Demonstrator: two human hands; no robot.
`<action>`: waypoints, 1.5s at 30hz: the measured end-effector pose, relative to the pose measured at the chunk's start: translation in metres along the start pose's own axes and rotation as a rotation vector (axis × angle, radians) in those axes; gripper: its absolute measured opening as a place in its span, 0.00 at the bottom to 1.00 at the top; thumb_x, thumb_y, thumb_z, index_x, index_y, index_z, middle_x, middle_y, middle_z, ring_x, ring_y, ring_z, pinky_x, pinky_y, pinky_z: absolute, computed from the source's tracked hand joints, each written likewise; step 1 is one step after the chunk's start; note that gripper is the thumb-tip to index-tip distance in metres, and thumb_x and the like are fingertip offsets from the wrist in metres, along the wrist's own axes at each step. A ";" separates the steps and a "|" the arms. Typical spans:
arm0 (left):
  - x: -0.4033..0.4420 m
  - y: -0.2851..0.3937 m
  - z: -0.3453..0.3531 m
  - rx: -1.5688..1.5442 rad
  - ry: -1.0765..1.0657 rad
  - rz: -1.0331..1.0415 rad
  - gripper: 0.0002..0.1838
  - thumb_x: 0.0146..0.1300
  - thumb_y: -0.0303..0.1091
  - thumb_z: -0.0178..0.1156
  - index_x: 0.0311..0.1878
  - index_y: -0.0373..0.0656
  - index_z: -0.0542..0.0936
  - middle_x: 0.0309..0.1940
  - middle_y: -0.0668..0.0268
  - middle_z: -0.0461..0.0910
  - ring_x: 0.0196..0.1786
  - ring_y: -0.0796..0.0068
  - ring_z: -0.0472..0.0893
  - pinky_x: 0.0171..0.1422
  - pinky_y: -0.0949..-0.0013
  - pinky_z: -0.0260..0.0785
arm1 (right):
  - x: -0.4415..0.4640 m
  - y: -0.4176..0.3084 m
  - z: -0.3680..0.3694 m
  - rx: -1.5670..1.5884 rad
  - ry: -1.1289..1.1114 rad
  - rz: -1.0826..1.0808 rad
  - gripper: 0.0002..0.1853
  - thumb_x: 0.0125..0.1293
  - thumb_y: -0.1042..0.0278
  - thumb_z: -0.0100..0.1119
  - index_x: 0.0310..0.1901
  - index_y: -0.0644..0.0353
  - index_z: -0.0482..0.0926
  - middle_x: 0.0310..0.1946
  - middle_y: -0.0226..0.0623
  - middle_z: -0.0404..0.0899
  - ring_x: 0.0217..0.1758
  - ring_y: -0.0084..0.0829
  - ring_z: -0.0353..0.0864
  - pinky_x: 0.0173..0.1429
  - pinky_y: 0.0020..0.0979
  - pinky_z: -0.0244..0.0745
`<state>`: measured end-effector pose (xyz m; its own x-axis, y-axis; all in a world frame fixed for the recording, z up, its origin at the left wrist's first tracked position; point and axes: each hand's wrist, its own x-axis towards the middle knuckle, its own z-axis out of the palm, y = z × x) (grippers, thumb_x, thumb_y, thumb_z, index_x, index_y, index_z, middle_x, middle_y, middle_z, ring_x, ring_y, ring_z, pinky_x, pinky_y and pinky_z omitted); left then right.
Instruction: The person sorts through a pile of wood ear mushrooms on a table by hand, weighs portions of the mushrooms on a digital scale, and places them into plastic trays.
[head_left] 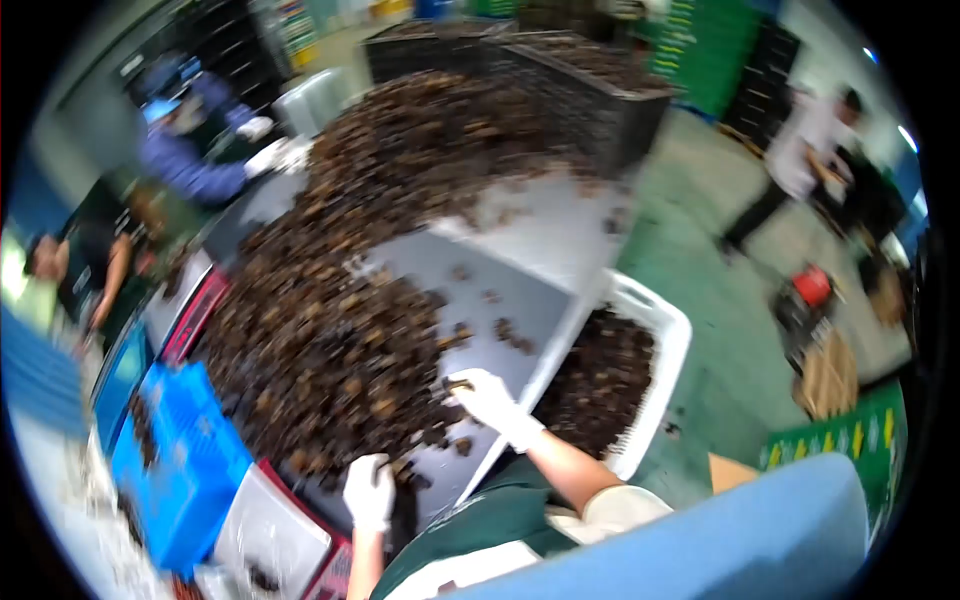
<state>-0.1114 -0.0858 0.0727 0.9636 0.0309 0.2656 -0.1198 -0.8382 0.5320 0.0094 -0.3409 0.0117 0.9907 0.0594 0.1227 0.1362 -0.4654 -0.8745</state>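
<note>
Fingers (466, 377) of my right hand (489, 398) pinch a brown piece (459, 386), likely for control; my left hand (370, 493) half-curls beside the pile (335, 360), contents indeterminable.

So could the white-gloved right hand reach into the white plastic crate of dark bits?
Probably yes: the right hand is close to the crate, with only the grey flat table's pale edge seeming to lie between.

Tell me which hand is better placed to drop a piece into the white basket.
The right hand, most likely. It is nearer the white basket and seems to hold a dark piece. The left hand is farther away, by the near edge of the brown pile.
</note>
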 end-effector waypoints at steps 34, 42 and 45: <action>0.064 0.197 0.115 -0.630 -0.681 0.585 0.16 0.67 0.41 0.60 0.50 0.39 0.81 0.39 0.60 0.78 0.43 0.64 0.75 0.51 0.65 0.69 | -0.051 0.009 -0.014 0.026 -0.098 0.080 0.29 0.65 0.63 0.60 0.66 0.57 0.65 0.55 0.43 0.69 0.46 0.36 0.79 0.48 0.37 0.77; -0.013 0.274 0.142 -1.004 -1.337 0.445 0.16 0.68 0.41 0.59 0.50 0.38 0.80 0.38 0.61 0.77 0.41 0.66 0.73 0.48 0.67 0.69 | -0.048 0.001 -0.026 0.119 -0.050 0.099 0.25 0.66 0.63 0.60 0.63 0.56 0.68 0.50 0.40 0.71 0.43 0.33 0.79 0.44 0.34 0.76; -0.028 0.283 0.150 -1.096 -1.521 0.288 0.16 0.69 0.41 0.59 0.50 0.38 0.80 0.37 0.62 0.76 0.40 0.67 0.73 0.47 0.67 0.69 | -0.052 -0.004 -0.025 0.185 -0.050 0.111 0.24 0.66 0.62 0.60 0.62 0.55 0.69 0.49 0.38 0.72 0.42 0.32 0.79 0.43 0.33 0.76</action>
<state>-0.1367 -0.4053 0.0955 0.1794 -0.9802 -0.0837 0.2187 -0.0432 0.9748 -0.0429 -0.3643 0.0201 0.9980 0.0628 0.0018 0.0207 -0.3019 -0.9531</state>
